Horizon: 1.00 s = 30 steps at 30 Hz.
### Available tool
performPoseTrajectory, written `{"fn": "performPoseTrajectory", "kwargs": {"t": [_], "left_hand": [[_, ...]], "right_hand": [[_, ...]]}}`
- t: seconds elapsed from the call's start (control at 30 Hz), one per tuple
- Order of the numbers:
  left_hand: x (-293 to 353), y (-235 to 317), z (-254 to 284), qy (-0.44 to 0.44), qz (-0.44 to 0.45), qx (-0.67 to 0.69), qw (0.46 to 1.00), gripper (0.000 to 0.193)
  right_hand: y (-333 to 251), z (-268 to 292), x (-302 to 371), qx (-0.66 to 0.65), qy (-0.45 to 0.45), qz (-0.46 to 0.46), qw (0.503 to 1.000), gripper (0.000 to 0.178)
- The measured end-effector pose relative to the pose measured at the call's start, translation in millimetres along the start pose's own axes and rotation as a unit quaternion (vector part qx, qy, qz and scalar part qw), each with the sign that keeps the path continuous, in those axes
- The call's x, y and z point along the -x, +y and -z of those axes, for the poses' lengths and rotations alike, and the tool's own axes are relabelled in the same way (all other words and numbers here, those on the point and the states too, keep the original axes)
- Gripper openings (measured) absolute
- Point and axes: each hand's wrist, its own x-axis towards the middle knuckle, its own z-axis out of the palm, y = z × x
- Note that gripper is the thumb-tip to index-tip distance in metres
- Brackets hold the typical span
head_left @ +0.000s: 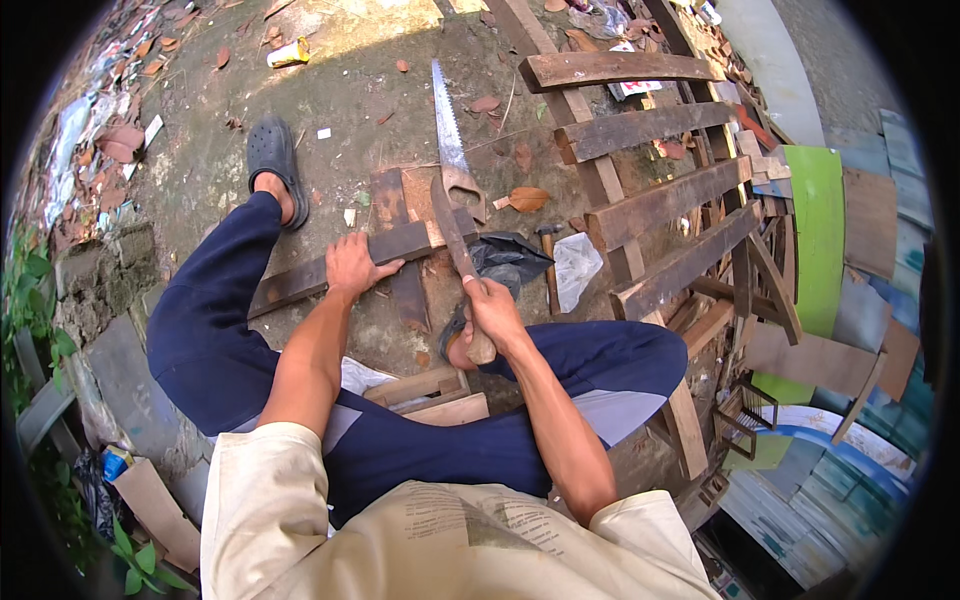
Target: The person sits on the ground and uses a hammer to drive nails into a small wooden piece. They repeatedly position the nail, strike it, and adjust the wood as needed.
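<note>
My right hand [490, 312] is closed round the wooden handle of a machete [450, 222]. Its dark, rusty blade points away from me and crosses over the right end of a dark wooden plank [295, 287]. My left hand [353, 264] grips that plank from above, thumb stretched to the right along it. Under the plank lies a second board [408, 295], running away from me. Just beyond the machete tip, a handsaw [447, 120] lies on the ground, toothed blade pointing away. Near the blade, the plank shows a paler patch.
Right of the machete are a black plastic bag [508, 262], a hammer [550, 270] and a clear plastic bag [576, 265]. A slatted wooden frame [668, 193] stands at the right. Small wooden pieces [440, 408] lie between my legs. Leaves and litter edge the ground.
</note>
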Motion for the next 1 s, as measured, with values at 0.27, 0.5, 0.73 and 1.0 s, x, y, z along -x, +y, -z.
{"fn": "performPoseTrajectory", "kwargs": {"t": [0.27,0.5,0.73,1.0], "left_hand": [[-2.0,-5.5,-5.4,-0.004,-0.008,0.011,1.0,0.095],[-1.5,-5.1,-6.5,0.022,-0.02,0.01,1.0,0.093],[-2.4,-4.3,0.1,0.0,-0.017,0.011,1.0,0.091],[-6.3,-4.7,3.9,-0.022,-0.016,0.003,1.0,0.097]], "right_hand": [[-0.8,-15.8,3.9,0.163,0.036,0.011,0.986,0.042],[-12.9,-3.3,5.0,-0.14,-0.01,-0.022,0.99,0.035],[5.6,-20.9,2.5,0.071,0.088,0.07,0.991,0.036],[7.4,-15.2,-0.6,-0.029,0.085,0.066,0.994,0.041]]}}
